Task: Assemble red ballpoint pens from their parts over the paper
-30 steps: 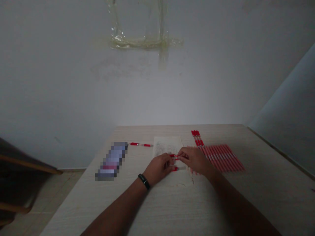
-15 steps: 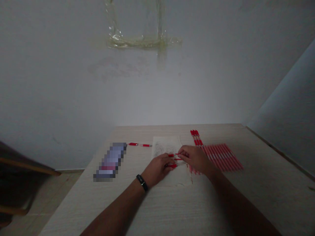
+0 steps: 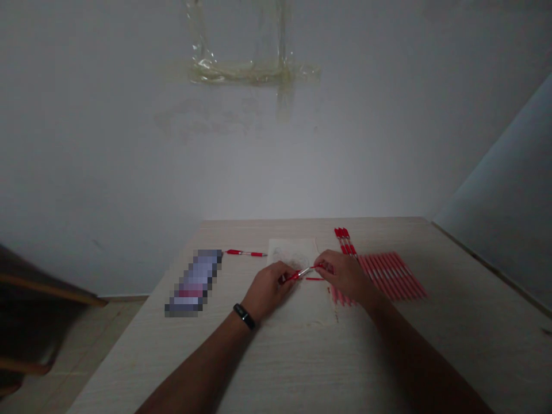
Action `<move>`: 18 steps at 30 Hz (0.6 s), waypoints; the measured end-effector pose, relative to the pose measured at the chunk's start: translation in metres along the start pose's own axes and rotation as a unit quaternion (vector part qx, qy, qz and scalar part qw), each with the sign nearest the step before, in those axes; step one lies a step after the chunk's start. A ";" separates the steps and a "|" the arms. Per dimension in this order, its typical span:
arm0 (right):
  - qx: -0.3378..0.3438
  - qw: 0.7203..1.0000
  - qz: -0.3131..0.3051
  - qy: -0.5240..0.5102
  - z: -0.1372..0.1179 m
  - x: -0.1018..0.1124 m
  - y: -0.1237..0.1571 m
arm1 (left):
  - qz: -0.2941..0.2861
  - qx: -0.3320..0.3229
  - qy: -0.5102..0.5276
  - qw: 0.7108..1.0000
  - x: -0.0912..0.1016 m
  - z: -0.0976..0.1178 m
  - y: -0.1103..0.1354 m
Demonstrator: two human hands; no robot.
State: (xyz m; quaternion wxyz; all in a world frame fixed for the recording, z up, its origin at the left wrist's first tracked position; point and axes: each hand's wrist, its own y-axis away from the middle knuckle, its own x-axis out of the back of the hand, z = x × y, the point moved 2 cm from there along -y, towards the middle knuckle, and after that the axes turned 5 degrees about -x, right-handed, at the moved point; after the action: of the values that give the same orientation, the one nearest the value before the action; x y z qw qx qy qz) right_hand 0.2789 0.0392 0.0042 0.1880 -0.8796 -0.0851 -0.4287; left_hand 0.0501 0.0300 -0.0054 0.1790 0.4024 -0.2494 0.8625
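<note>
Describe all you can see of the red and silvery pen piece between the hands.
The pen piece is slim and straight, red toward the left hand and shiny silvery toward the right hand; it looks plastic. It slants over the paper sheet, right end higher in view. The left hand's fingers grip the red end, hiding its tip. The right hand's fingers are at the other end; whether they touch it is unclear.

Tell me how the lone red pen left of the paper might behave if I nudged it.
The red pen may roll, since its slim barrel looks rounded and the table flat. It's probably stiff, given its straight body. It's likely light too, being so thin beside the paper.
</note>
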 end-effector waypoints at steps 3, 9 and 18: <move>0.020 1.000 -0.013 -0.006 -0.004 -0.001 0.000 | -0.002 -0.005 0.002 1.000 0.000 0.001 0.000; 0.045 0.998 -0.002 -0.044 -0.012 -0.006 0.003 | 0.007 -0.004 0.012 1.000 0.000 0.002 0.000; 0.025 0.999 0.001 -0.047 -0.003 -0.007 0.003 | 0.020 0.018 0.040 0.999 -0.001 -0.002 0.000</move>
State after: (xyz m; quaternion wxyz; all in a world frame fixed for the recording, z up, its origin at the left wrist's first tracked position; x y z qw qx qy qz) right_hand 0.2732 0.0349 -0.0005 0.2061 -0.8937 -0.1041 -0.3847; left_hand 0.0492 0.0310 -0.0075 0.1642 0.3657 -0.2349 0.8855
